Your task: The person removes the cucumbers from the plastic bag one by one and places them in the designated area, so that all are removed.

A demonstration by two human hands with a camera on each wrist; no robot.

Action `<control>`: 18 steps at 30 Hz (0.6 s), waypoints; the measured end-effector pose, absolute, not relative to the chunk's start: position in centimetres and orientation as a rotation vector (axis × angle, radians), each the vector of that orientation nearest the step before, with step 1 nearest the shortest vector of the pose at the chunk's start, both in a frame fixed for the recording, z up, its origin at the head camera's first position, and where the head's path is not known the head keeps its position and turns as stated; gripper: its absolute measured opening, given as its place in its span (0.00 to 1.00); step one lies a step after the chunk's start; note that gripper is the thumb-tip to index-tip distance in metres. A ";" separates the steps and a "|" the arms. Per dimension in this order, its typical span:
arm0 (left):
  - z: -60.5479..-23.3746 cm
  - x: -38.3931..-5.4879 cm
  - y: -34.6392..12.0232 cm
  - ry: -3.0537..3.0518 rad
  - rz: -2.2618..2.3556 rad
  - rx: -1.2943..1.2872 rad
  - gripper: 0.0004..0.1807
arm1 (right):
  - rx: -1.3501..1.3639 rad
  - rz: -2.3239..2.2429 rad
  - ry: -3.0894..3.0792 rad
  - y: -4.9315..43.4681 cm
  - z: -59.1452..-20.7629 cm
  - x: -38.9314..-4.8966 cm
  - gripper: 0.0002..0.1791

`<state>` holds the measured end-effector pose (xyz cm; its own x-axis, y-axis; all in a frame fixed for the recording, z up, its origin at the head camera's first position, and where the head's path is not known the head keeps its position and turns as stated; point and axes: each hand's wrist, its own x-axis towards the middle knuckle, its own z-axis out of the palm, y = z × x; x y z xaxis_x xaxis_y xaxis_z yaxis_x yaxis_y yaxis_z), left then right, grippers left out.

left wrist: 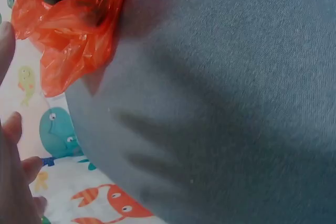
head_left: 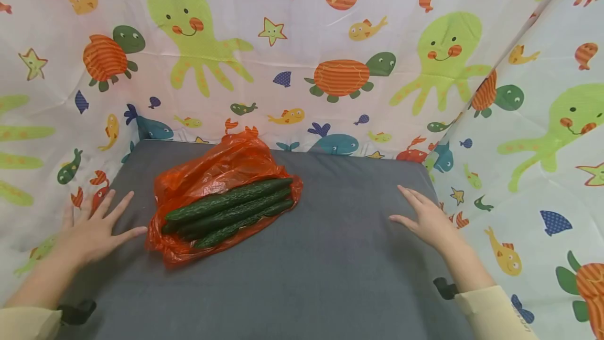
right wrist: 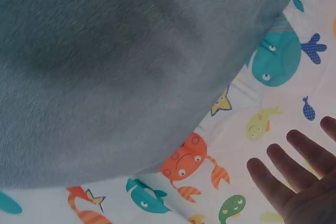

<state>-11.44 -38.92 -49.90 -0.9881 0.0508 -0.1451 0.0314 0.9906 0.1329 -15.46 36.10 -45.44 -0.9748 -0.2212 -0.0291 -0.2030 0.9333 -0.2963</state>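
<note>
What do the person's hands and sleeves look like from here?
The left hand and right hand are bare, with no gloves or rings visible. The left sleeve and right sleeve are pale cream-yellow; the right one carries dark marks, too small to read. A black piece juts out beside each sleeve, perhaps camera gear.

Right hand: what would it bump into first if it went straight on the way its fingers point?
The right hand would probably meet the patterned back curtain first; the way over the grey table looks free, though depth is unclear.
</note>
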 end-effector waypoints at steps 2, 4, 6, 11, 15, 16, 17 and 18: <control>-50.0 -11.4 -38.8 2.965 0.237 0.053 0.56 | -0.331 -0.482 3.034 36.0 -45.6 -15.5 0.51; -50.1 -11.3 -38.6 2.955 0.267 0.043 0.55 | -0.326 -0.514 3.043 35.7 -45.8 -15.6 0.50; -50.3 -11.1 -38.5 2.948 0.292 0.038 0.54 | -0.319 -0.546 3.051 35.5 -46.1 -15.7 0.49; -50.7 -10.7 -38.1 2.950 0.326 0.036 0.52 | -0.344 -0.665 3.058 34.5 -46.5 -15.7 0.47; -50.9 -10.5 -37.4 2.991 0.385 0.068 0.50 | -0.390 -0.733 3.073 33.7 -47.0 -15.7 0.45; -51.0 -10.5 -37.2 3.006 0.417 0.081 0.49 | -0.392 -0.741 3.080 33.6 -47.1 -15.7 0.45; -51.0 -10.5 -37.0 3.010 0.458 0.088 0.48 | -0.386 -0.751 3.084 33.4 -47.2 -15.7 0.46; -51.1 -10.5 -36.8 3.012 0.510 0.092 0.47 | -0.379 -0.757 3.090 33.2 -47.3 -15.7 0.46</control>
<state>-10.50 -36.81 -51.13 -0.9945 0.0733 -0.0744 0.0447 0.9427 0.3308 -15.75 33.24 -47.29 -0.9701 -0.2131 0.1164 -0.2428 0.8604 -0.4480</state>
